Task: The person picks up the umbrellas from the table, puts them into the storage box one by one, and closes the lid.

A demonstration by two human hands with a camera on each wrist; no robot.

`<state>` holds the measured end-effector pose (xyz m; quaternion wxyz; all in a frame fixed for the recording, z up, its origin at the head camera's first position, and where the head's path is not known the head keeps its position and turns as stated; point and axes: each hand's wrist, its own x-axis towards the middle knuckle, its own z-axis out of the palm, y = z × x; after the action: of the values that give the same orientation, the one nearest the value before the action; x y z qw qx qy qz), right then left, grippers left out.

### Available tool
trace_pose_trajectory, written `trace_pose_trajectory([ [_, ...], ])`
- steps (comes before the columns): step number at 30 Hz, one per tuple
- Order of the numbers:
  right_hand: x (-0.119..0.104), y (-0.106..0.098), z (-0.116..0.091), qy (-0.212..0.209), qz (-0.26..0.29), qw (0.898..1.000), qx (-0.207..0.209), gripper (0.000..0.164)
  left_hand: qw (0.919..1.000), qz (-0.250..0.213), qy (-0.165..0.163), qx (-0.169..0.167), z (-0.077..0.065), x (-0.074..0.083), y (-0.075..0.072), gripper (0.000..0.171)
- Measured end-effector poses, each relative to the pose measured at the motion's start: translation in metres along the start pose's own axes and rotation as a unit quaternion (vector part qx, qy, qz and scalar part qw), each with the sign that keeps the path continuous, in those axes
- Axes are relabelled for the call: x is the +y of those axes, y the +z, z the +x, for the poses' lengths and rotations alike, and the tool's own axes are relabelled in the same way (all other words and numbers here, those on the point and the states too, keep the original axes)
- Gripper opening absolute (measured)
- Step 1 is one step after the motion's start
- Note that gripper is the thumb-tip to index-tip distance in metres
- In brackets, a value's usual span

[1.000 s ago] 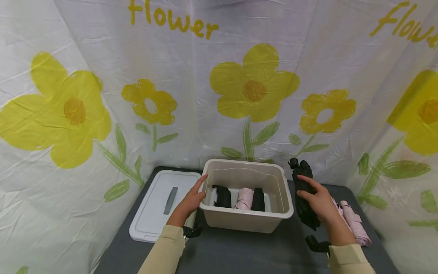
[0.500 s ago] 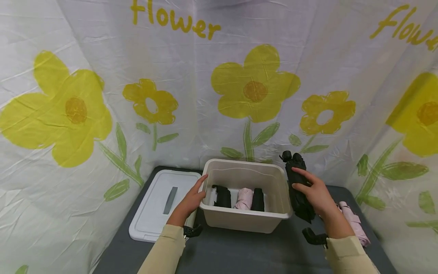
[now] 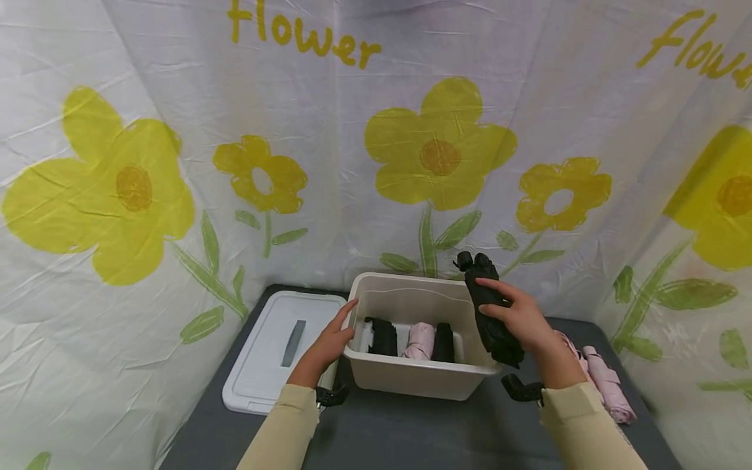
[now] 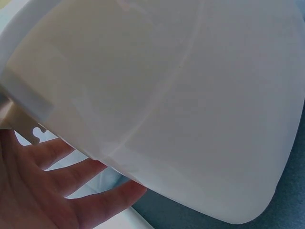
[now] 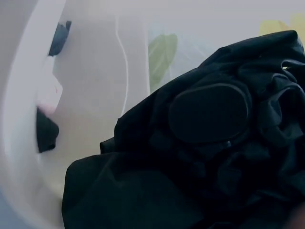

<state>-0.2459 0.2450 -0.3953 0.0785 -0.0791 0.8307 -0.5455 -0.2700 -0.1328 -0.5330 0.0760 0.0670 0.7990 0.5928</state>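
Observation:
My right hand [image 3: 519,320] grips a folded black umbrella [image 3: 499,343], tilted, over the right rim of a beige storage bin [image 3: 405,378]. In the right wrist view the black umbrella [image 5: 143,191] fills much of the frame, with the bin's inside [image 5: 95,71] behind it. My left hand [image 3: 326,346] rests against the bin's left side; in the left wrist view its fingers [image 4: 109,202] reach fairly straight to the outer wall. Inside the bin lie a black folded umbrella [image 3: 383,338], a pink one [image 3: 420,341] and another black one [image 3: 443,343], side by side.
A white lid [image 3: 258,365] with a grey handle lies left of the bin on the dark table [image 3: 399,431]. Pink folded umbrellas [image 3: 611,385] lie to the right, partly behind my right forearm. A flower-printed curtain [image 3: 329,215] hangs right behind the table.
My right hand has carried the black umbrella leftward and slightly up, from beside the bin to over its right rim. The left hand and the bin have stayed in place.

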Motion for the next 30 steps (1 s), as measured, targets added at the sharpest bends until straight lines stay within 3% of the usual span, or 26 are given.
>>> trace_pose_trajectory([
  [6,-0.007,0.013,0.016,0.0,0.0,1.0,-0.009,0.059,1.0,0.0,-0.004,-0.002,-0.001,0.001,-0.001,0.071],
  [15,-0.015,0.036,0.041,-0.03,-0.077,0.996,-0.02,0.053,1.0,0.0,0.004,0.0,-0.002,0.003,-0.002,0.071],
  [24,-0.012,0.054,0.057,-0.02,-0.09,0.992,-0.089,0.053,1.0,0.001,0.008,-0.005,-0.002,0.002,-0.001,0.07],
  [30,-0.013,0.06,0.066,-0.022,-0.144,0.982,-0.12,0.052,0.9999,0.006,0.011,-0.002,-0.003,0.003,0.0,0.071],
])
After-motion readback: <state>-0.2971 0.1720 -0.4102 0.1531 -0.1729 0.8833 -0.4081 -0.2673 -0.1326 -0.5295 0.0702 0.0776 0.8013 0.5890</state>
